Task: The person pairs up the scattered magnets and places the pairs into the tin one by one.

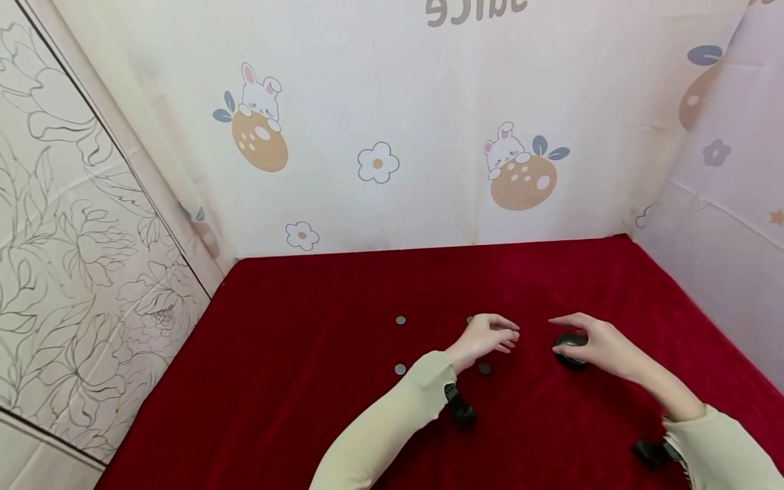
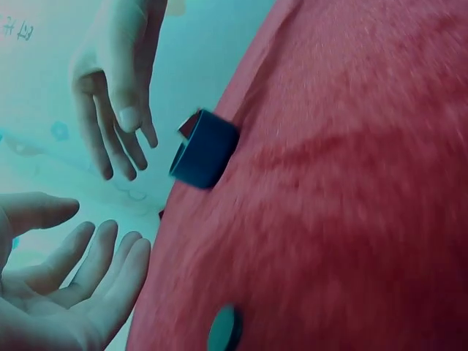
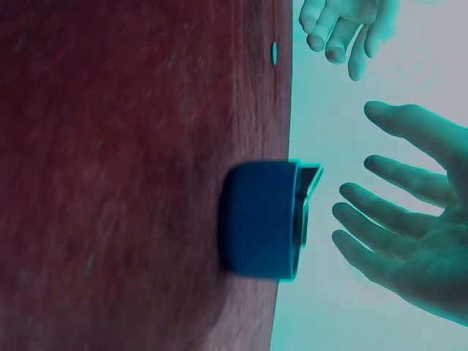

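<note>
A short, round, dark container (image 1: 572,361) stands on the red cloth, with a shiny angled piece at its mouth. My right hand (image 1: 603,346) hovers over it, fingers spread and thumb apart. In the right wrist view the right hand (image 3: 417,219) is clear of the container (image 3: 259,219), holding nothing. To the left, my left hand (image 1: 486,337) is raised above the cloth, fingers loosely bent, also holding nothing. Near it lie small grey discs, one (image 1: 484,368) below the wrist and another (image 1: 469,319) partly hidden behind the hand.
Two more grey discs, an upper one (image 1: 401,320) and a lower one (image 1: 400,369), lie farther left on the red cloth (image 1: 294,327). A printed curtain (image 1: 429,82) hangs behind the table, and patterned panels flank both sides. Dark wrist-camera mounts (image 1: 459,406) sit below the sleeves.
</note>
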The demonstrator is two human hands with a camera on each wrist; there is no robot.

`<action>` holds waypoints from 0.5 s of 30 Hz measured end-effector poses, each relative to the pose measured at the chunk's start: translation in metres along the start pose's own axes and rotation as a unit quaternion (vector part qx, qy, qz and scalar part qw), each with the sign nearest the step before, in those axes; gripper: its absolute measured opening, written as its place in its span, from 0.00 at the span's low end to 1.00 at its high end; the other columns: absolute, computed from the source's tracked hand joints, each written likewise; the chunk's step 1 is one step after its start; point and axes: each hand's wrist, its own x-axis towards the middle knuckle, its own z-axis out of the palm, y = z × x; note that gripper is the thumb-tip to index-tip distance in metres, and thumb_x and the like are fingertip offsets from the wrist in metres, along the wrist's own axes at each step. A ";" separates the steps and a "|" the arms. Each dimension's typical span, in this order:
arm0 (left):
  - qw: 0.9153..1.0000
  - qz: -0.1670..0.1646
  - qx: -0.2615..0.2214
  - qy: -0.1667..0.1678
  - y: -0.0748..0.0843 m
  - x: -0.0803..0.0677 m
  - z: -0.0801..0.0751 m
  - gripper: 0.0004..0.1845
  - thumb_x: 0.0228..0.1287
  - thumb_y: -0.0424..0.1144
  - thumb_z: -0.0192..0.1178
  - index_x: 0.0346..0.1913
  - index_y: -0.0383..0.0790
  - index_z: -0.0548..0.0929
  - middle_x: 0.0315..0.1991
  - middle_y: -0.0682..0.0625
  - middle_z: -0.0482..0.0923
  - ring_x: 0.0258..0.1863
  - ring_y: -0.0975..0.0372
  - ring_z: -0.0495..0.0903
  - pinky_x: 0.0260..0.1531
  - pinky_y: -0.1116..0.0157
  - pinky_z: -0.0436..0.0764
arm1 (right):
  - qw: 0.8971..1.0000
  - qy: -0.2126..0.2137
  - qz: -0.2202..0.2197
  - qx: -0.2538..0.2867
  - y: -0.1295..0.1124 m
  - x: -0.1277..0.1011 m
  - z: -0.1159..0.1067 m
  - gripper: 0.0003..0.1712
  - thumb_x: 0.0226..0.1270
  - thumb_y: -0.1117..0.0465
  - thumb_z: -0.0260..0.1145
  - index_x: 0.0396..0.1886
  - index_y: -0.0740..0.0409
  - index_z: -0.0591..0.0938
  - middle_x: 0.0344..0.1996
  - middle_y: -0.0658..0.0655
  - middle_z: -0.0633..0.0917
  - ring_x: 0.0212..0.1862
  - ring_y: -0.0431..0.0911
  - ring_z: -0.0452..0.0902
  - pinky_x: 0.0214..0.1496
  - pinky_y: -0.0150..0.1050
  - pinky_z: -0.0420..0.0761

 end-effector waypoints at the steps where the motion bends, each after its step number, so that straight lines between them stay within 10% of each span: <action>1: 1.000 0.003 0.013 -0.002 0.000 -0.001 -0.004 0.10 0.59 0.31 0.56 0.41 0.30 0.80 0.33 0.45 0.81 0.33 0.54 0.81 0.30 0.68 0.78 | 1.000 -0.002 -0.004 0.000 -0.002 0.001 0.001 0.24 0.48 0.59 0.70 0.46 0.63 0.77 0.42 0.59 0.78 0.41 0.32 0.68 0.37 0.31 0.72; 15: 0.972 0.052 0.220 -0.064 0.001 -0.028 -0.059 0.12 0.59 0.41 0.57 0.44 0.40 0.80 0.38 0.58 0.77 0.37 0.71 0.74 0.37 0.73 0.73 | 0.998 -0.053 -0.009 0.040 -0.020 0.016 0.024 0.24 0.50 0.59 0.68 0.47 0.65 0.77 0.43 0.60 0.79 0.38 0.49 0.72 0.37 0.38 0.74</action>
